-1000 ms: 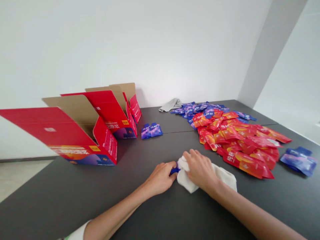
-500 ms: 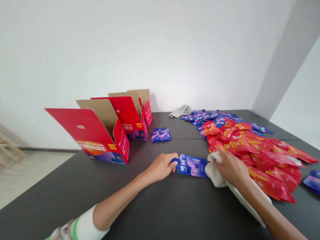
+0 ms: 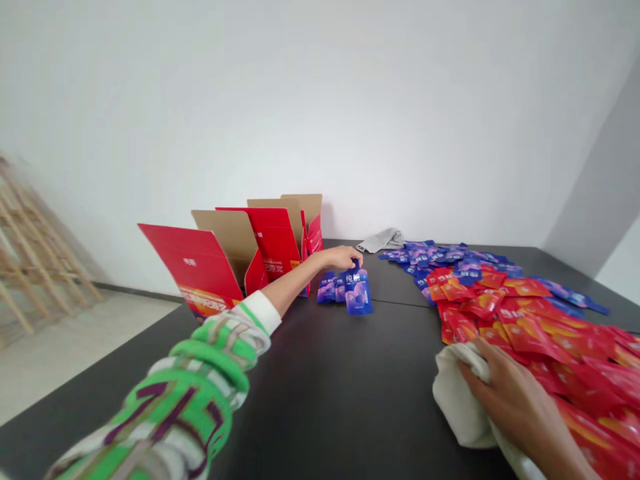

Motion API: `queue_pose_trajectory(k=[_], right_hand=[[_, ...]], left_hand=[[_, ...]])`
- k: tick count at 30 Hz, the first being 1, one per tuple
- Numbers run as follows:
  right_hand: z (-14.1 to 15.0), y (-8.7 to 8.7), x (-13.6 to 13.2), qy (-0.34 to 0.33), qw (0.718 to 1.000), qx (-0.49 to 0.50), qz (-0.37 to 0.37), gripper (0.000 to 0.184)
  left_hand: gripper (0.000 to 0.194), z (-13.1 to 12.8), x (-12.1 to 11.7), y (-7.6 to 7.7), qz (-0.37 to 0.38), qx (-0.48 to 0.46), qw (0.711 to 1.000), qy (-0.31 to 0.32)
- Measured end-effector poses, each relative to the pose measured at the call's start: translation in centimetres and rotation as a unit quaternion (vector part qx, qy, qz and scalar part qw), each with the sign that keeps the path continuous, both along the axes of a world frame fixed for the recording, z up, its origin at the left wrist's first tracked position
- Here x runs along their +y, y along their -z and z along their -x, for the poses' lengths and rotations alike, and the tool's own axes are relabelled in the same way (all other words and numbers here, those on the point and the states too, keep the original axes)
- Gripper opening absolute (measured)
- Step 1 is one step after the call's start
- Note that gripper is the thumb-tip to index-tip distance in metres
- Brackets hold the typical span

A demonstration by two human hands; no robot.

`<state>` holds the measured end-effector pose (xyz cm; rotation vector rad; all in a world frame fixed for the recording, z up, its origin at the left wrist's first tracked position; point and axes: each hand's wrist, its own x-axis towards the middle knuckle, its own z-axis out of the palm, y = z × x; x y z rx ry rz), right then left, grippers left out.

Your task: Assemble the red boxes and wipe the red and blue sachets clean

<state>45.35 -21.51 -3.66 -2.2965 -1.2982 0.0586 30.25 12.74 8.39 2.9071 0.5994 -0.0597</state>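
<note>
My left hand (image 3: pixel 343 257) is stretched out over the far part of the table, its fingers pinching the top of a blue pouch (image 3: pixel 357 293) with white lettering and a purple picture. The pouch hangs upright just right of two similar blue pouches (image 3: pixel 327 289), partly covering one. A whitish cloth (image 3: pixel 457 393) is bunched in my right hand (image 3: pixel 510 393), which is closed around it low on the right. Beside that hand spreads a heap of red pouches (image 3: pixel 525 327), some hidden behind my right hand and arm.
Red cardboard boxes (image 3: pixel 200 267) with raised flaps stand in a row on the left, partly behind my left arm. Loose blue pouches (image 3: pixel 425 257) lie at the back right, near a grey cloth (image 3: pixel 383 240). A wooden rack (image 3: pixel 40 247) leans by the wall.
My left hand has carried the blue pouch away from the cloth, forward to beside the two blue pouches. My right hand still grips the cloth. The view has turned slightly left.
</note>
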Motion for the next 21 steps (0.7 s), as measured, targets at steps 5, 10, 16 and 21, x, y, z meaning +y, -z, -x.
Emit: queue_pose_trajectory(k=[5,10,16,21], right_hand=[[1.4,0.3,0.2,-0.012,1.000,-0.001,-0.018,0.025],[2.2,-0.5,0.1,-0.015,1.000,-0.012,-0.017,0.029],[3.4,-1.5,-0.2,-0.037,0.999,-0.002,0.014,0.026],[4.5,-2.7,-0.2,-0.021,0.999,0.025,0.027,0.022]], left_hand=[[0.025,-2.5,3.7,3.9,-0.019,0.005,0.997,-0.070],[0.041,-3.2,3.9,7.0,-0.024,-0.034,0.996,-0.076],[0.072,-2.4,0.5,11.2,0.010,0.002,1.000,0.004],[0.069,-0.9,-0.1,10.9,-0.033,0.011,0.999,0.022]])
